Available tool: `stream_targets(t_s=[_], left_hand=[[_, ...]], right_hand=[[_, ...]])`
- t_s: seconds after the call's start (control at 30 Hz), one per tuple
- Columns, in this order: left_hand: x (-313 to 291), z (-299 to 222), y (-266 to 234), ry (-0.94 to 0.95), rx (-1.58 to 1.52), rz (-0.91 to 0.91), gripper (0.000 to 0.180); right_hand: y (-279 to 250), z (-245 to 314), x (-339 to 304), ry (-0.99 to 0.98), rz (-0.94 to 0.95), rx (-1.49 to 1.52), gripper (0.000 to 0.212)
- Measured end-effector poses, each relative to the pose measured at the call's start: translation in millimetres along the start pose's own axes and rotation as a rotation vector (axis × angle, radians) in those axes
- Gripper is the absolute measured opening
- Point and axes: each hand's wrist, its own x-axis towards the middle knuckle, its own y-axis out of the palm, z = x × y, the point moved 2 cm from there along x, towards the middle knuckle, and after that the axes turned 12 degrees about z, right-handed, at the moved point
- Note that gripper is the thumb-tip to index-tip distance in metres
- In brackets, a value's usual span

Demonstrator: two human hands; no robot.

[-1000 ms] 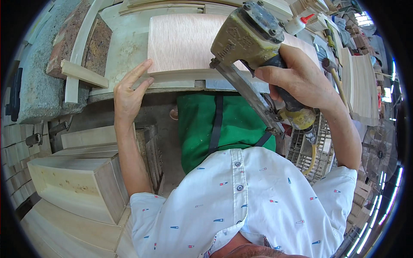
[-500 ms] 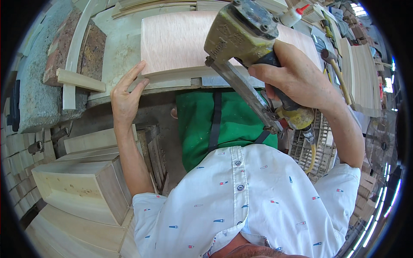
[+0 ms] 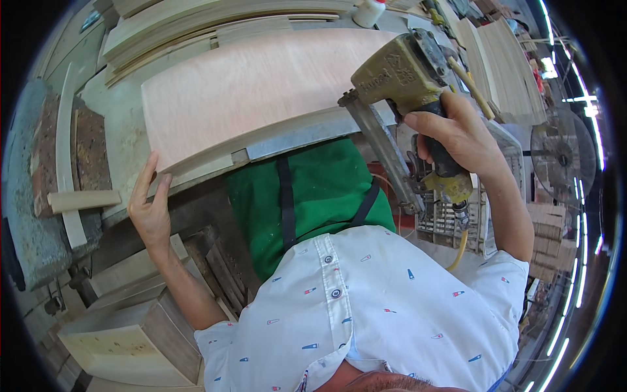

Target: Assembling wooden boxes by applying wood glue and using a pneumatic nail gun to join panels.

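Observation:
My right hand is wrapped round the black grip of a pneumatic nail gun, which has a scuffed olive-yellow body and a long metal magazine. A yellow air hose runs from its lower end. The gun's nose is over the right part of a pale, slightly curved plywood panel; whether it touches the wood I cannot tell. Under the panel's front edge runs a wooden side strip. At the near left corner of the panel, my left hand touches the wood with fingers stretched out and apart.
Bricks with a thin slat lie on the left of the bench. Long boards are stacked at the back, near a white bottle. Wooden boxes stand low at left. A plastic crate and a fan are at right.
The view has turned, so the bench now slants and more of the panel shows. The nail gun stays in my right hand; my left hand remains at the panel's corner.

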Motion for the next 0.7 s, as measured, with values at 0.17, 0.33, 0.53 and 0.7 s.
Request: stream_targets(t_s=[0.17,0.33,0.53,0.7], left_hand=[[-0.4,5.1,0.7,0.0,-0.02,-0.022,0.04],[-0.4,3.1,1.6,-0.026,-0.012,-0.022,0.04],[-1.7,4.0,2.3,-0.04,-0.034,-0.025,0.039],[-1.4,10.2,3.5,-0.018,-0.044,-0.017,0.039]], right_hand=[[2.9,1.3,2.5,-0.006,-0.011,0.032,0.028],[-0.6,-5.2,7.4,-0.022,0.025,-0.043,0.027],[0.9,-1.4,4.1,-0.014,0.007,-0.076,0.028],[-13.6,-9.5,-2.9,0.053,0.018,-0.044,0.03]])
